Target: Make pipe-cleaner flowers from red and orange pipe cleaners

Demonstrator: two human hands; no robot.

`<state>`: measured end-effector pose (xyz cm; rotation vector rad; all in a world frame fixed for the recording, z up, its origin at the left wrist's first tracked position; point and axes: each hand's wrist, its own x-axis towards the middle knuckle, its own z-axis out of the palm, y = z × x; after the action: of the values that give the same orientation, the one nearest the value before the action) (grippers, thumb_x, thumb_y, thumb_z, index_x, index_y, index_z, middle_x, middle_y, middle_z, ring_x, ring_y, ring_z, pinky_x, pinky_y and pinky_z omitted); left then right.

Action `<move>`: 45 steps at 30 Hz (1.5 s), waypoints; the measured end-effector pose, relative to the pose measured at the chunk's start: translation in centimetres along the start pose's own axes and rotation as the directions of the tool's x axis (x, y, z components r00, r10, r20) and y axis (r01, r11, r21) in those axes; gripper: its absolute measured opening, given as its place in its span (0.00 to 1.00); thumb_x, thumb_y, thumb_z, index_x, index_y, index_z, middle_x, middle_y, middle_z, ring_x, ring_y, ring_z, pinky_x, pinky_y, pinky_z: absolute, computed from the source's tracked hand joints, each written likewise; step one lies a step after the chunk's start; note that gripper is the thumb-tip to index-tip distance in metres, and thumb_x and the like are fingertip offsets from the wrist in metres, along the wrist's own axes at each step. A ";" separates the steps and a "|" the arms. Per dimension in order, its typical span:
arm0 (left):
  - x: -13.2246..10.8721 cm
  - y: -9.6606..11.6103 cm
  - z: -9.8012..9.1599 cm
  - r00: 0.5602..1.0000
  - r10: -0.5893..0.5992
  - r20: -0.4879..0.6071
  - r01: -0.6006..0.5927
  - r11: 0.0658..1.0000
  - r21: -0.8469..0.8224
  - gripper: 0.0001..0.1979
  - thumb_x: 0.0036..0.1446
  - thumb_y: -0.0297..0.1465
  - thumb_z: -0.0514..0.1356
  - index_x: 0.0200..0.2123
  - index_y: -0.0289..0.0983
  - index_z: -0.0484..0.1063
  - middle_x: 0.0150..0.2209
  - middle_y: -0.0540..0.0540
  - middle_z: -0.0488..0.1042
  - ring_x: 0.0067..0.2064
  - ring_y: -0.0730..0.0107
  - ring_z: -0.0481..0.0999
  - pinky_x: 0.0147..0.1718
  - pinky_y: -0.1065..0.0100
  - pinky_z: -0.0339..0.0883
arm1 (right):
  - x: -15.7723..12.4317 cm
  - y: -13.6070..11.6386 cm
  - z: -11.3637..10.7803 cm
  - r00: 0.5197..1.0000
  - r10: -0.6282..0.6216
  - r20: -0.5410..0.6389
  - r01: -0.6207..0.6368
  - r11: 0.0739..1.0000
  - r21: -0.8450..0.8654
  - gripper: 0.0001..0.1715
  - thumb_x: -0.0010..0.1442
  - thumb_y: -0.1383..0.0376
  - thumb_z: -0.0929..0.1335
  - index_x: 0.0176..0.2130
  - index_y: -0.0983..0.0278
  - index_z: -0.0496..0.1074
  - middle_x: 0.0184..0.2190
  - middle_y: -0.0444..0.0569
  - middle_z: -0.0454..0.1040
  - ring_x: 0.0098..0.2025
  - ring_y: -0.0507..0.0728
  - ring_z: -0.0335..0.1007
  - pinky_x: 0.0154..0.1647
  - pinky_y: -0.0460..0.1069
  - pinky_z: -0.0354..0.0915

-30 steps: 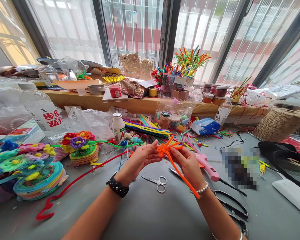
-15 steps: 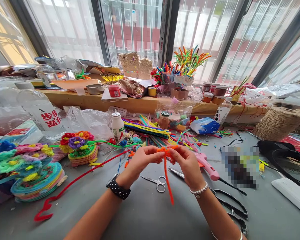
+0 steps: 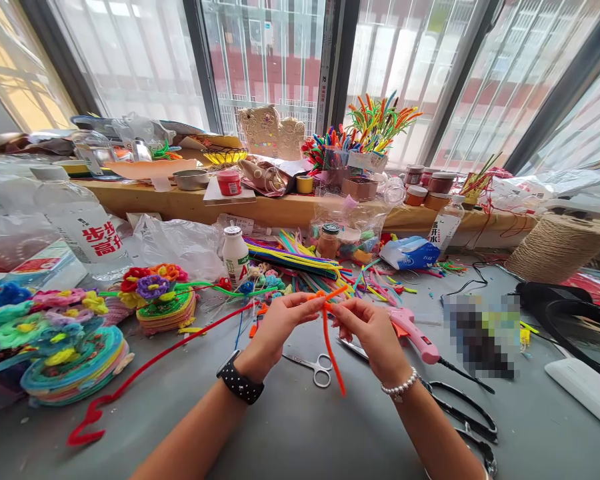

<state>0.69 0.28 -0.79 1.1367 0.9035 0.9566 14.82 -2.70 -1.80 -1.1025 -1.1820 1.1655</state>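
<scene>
Both hands meet above the middle of the grey table, pinching a bent orange pipe cleaner (image 3: 333, 353). My left hand (image 3: 283, 327) has thumb and fingers closed on its looped upper part. From the right, my right hand (image 3: 365, 330) grips it just beside that loop. One long end hangs down between the hands, and a short end sticks out to the upper right. Small silver scissors (image 3: 321, 371) lie on the table below the hands. A pink glue gun (image 3: 417, 339) rests beyond my right hand, and black-handled scissors (image 3: 463, 407) lie by my right forearm.
Pipe-cleaner flowers on round stacks (image 3: 75, 363) stand at the left, with a long red pipe cleaner (image 3: 145, 377) before them. A white bottle (image 3: 236, 257) and a pile of loose pipe cleaners (image 3: 300, 260) lie behind my hands. A twine spool (image 3: 563, 247) stands at right.
My right hand has shifted slightly down and away from the left. The short orange end now shows between them, and the hanging end sits a little further left.
</scene>
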 end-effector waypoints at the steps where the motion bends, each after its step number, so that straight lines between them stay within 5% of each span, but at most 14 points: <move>1: 0.0 0.0 0.0 1.000 -0.003 0.004 0.003 1.000 -0.024 0.11 0.41 0.35 0.62 0.28 0.34 0.74 0.31 0.45 0.74 0.36 0.67 0.71 0.40 0.67 0.63 | 0.0 0.0 0.0 1.000 0.016 0.005 -0.016 1.000 0.014 0.13 0.47 0.58 0.67 0.24 0.67 0.69 0.18 0.42 0.68 0.16 0.46 0.58 0.17 0.43 0.53; 8: -0.2 0.4 0.3 1.000 -0.014 -0.008 0.013 0.998 -0.059 0.10 0.41 0.33 0.62 0.28 0.32 0.74 0.27 0.46 0.75 0.30 0.69 0.73 0.36 0.67 0.66 | 0.0 0.0 -0.1 0.997 0.059 0.049 -0.058 0.998 -0.023 0.13 0.46 0.58 0.67 0.26 0.67 0.70 0.15 0.39 0.64 0.14 0.45 0.52 0.14 0.42 0.48; 17: -0.4 0.7 0.2 0.998 0.049 -0.035 -0.049 0.999 -0.001 0.11 0.41 0.34 0.62 0.25 0.32 0.73 0.25 0.46 0.74 0.29 0.68 0.72 0.34 0.67 0.66 | -0.4 0.4 0.8 0.978 0.067 0.195 -0.052 0.995 -0.085 0.14 0.48 0.57 0.66 0.22 0.66 0.68 0.15 0.41 0.67 0.17 0.47 0.58 0.19 0.43 0.53; 24: -0.3 0.7 0.3 0.997 0.052 -0.051 -0.052 0.999 -0.009 0.11 0.40 0.35 0.62 0.26 0.32 0.72 0.26 0.46 0.75 0.31 0.69 0.72 0.36 0.66 0.65 | 0.0 0.1 0.0 0.991 -0.130 0.008 0.129 0.972 -0.196 0.14 0.51 0.56 0.64 0.25 0.65 0.68 0.17 0.40 0.62 0.18 0.48 0.55 0.18 0.43 0.52; 32: -0.3 0.6 0.1 0.994 0.063 -0.086 -0.068 0.996 -0.051 0.09 0.40 0.33 0.63 0.25 0.32 0.71 0.23 0.49 0.72 0.27 0.72 0.71 0.33 0.69 0.66 | -0.7 0.8 1.7 0.975 -0.174 0.135 0.211 0.917 -0.339 0.17 0.54 0.59 0.62 0.20 0.65 0.69 0.18 0.44 0.65 0.20 0.49 0.58 0.20 0.44 0.55; 35: -0.3 0.8 -0.1 0.998 0.045 -0.044 -0.047 0.998 -0.048 0.10 0.41 0.33 0.62 0.26 0.32 0.71 0.24 0.48 0.73 0.28 0.71 0.72 0.34 0.68 0.66 | -0.5 0.5 1.2 0.974 -0.173 0.149 0.210 0.935 -0.287 0.20 0.55 0.58 0.61 0.18 0.65 0.68 0.15 0.42 0.63 0.18 0.48 0.57 0.21 0.44 0.55; 40: -0.6 1.1 0.3 1.000 0.013 0.024 -0.013 1.000 0.007 0.10 0.42 0.34 0.62 0.26 0.32 0.73 0.25 0.46 0.74 0.29 0.69 0.73 0.33 0.68 0.66 | -0.1 0.1 -0.1 0.973 -0.205 -0.110 0.202 0.979 -0.041 0.10 0.50 0.60 0.66 0.34 0.62 0.69 0.19 0.40 0.64 0.19 0.47 0.56 0.19 0.43 0.56; 45: -0.9 0.8 0.7 0.995 -0.006 0.099 0.008 1.000 -0.018 0.11 0.44 0.35 0.60 0.28 0.31 0.73 0.25 0.46 0.74 0.28 0.70 0.72 0.32 0.70 0.66 | 0.0 0.1 -0.4 0.971 -0.229 -0.065 0.231 0.973 0.027 0.06 0.50 0.63 0.66 0.29 0.63 0.70 0.17 0.40 0.63 0.19 0.47 0.58 0.20 0.43 0.57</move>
<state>0.93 -0.62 0.22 1.1548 0.8164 0.8931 15.24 -2.70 -1.98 -0.9407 -1.2024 0.9627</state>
